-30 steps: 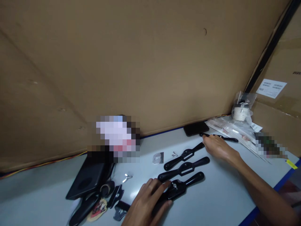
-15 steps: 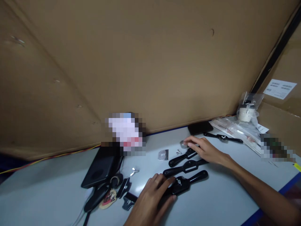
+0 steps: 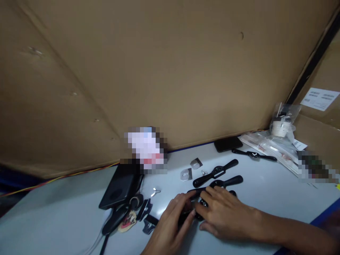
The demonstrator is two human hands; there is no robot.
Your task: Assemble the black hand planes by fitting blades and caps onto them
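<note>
The nearest black spokeshave (image 3: 199, 216) is mostly hidden under my two hands. My left hand (image 3: 174, 219) is closed round its left part. My right hand (image 3: 223, 212) has curled fingers over its middle, where a small shiny screw (image 3: 204, 202) shows; what the fingertips pinch is hidden. Just behind lies a second black spokeshave (image 3: 230, 181), partly covered by my right hand. Farther back is a third spokeshave body (image 3: 217, 172) with an opening in its middle. Beside it rest a wing screw (image 3: 204, 173) and two flat metal blades, one left (image 3: 186, 174) and one behind (image 3: 196, 163).
Left of my hands lie another wing screw (image 3: 156, 192), two dark metal caps (image 3: 145, 209) (image 3: 150, 224), a tape roll (image 3: 136, 202) and a black box-like device (image 3: 120, 186). A phone (image 3: 228, 144), another spokeshave (image 3: 254, 154) and plastic bags (image 3: 271, 145) lie by the cardboard wall (image 3: 186, 71).
My right hand has let go of the rear blade, which now lies flat beside the other one. It has come back toward me onto the nearest spokeshave, next to my left hand.
</note>
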